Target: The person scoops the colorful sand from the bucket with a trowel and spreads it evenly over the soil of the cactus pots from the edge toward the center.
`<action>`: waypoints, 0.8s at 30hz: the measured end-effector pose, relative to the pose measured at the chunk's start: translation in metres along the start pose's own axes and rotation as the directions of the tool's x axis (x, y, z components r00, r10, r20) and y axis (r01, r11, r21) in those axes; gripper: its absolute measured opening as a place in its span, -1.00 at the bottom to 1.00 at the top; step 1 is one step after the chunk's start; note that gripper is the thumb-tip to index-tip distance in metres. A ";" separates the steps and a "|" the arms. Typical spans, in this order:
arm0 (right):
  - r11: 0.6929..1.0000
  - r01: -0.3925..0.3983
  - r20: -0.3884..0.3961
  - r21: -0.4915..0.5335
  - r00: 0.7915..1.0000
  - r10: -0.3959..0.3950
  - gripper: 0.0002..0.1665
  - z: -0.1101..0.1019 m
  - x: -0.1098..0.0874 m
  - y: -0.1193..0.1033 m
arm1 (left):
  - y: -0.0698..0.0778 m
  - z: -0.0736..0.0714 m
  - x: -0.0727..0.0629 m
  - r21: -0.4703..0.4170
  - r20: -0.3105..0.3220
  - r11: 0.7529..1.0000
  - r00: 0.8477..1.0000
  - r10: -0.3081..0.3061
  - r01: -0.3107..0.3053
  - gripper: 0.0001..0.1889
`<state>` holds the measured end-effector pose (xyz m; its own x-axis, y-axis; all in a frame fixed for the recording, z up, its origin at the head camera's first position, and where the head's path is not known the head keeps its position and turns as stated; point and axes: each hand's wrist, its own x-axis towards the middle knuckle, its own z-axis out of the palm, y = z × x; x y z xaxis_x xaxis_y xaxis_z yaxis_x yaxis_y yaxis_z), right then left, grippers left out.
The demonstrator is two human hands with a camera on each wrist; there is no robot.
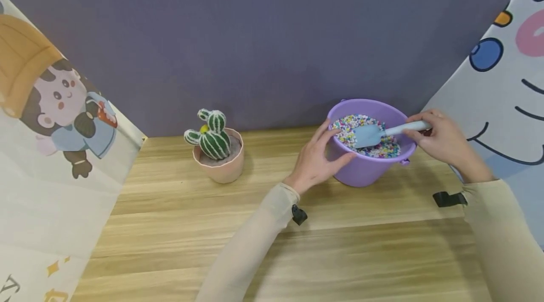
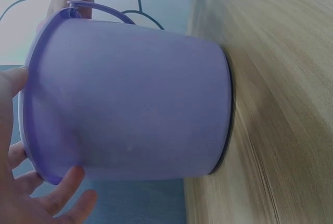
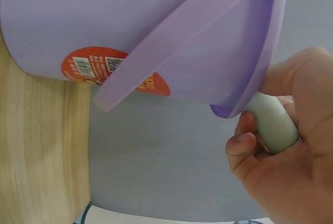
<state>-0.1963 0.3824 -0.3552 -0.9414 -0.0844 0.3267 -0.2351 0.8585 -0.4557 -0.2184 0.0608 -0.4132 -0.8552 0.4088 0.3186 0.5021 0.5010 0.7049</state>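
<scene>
A purple bucket [image 1: 361,170] stands upright on the wooden table, holding many small multicoloured beads [image 1: 384,148]. My left hand [image 1: 314,160] grips its rim from the left, some fingers over the edge and others along the outside wall; the left wrist view shows this hand [image 2: 26,182] at the rim. In my right hand [image 1: 444,139] is the pale handle of a light blue toy shovel [image 1: 367,136], whose blade lies over the beads inside the bucket. The right wrist view shows the fingers curled round the handle end [image 3: 276,125], close against the rim.
A knitted cactus in a pink pot [image 1: 225,170] stands to the left on the wooden table [image 1: 170,226]. A grey-blue wall [image 1: 263,47] rises behind, with cartoon-printed panels at both sides. The bucket's handle [image 3: 177,41] hangs down over an orange label.
</scene>
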 end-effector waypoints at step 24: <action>0.996 -0.086 -0.048 0.039 0.995 0.088 -0.62 -0.025 -0.011 0.004 | 0.000 0.001 0.001 0.003 -0.014 1.000 1.000 0.021 -0.021 -0.14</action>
<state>-0.1808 0.3995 -0.3402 -0.9456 0.0158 0.3250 -0.1626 0.8422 -0.5140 -0.2188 0.0623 -0.4137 -0.8464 0.4081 0.3422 0.5200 0.4947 0.6963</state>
